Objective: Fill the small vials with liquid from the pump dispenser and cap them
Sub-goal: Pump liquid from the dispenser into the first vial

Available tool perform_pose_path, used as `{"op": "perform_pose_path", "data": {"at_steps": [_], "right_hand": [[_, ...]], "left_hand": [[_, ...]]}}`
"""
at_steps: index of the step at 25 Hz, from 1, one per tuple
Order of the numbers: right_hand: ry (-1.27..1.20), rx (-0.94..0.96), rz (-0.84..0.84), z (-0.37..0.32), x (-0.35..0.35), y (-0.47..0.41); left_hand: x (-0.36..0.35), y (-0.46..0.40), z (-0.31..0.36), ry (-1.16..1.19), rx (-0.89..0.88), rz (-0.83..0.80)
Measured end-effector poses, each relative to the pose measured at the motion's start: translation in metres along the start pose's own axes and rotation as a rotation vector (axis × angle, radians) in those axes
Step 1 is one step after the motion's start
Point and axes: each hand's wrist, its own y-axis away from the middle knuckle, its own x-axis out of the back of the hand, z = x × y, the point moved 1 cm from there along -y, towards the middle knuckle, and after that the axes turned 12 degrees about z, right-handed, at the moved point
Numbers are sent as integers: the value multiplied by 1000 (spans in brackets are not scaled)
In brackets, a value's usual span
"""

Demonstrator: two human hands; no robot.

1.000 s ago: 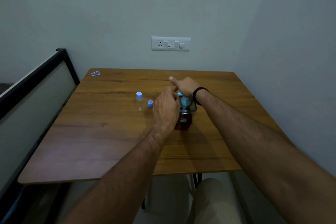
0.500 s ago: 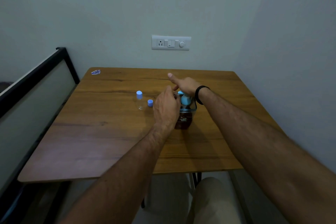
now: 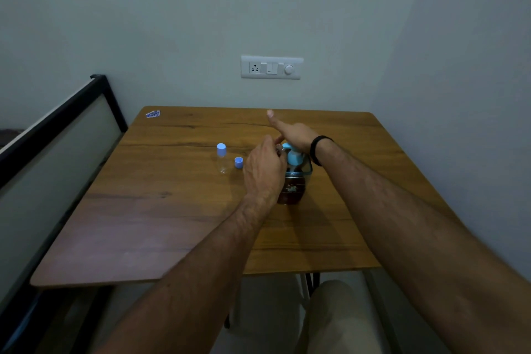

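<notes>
Two hands are crowded around one spot here, so the whole thing comes down to how the vial mouth lines up with the spout. The right hand [image 3: 293, 132] lies flat on top of the light-blue pump head of the dark brown pump dispenser bottle [image 3: 290, 187], fingers straight and pointing away toward the far left, so it's pressing rather than gripping. The left hand [image 3: 263, 169] sits right against the dispenser's left side, fingers curled up at spout height; it looks like it's pinching a small clear vial [image 3: 279, 149] under the nozzle, but only a sliver shows past the knuckles, so I can't say how upright it is or how full. The spout points left, straight into the left hand, which is why that hand does the holding and the right does the pumping. Just left of the left hand, a loose small blue screw cap [image 3: 238, 162] sits on the brown wooden table [image 3: 143, 224], and a bit further left stands a clear plastic vial with a blue cap [image 3: 221, 158], upright and already closed. My guess: the left hand is nearer the loose cap, so capping would be a short reach leftward.
</notes>
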Motion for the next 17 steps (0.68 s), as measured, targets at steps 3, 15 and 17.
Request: {"op": "perform_pose_path", "data": {"at_steps": [3,15,17], "right_hand": [[65,82,114,1,-6,-4],[-23,-13,-14,0,3,2],[-55,-28,-29,1,3,3]], "left_hand": [[1,1,1,-4,5,11],[1,1,1,17,2,1],[2,1,2,7,-4,-1]]}}
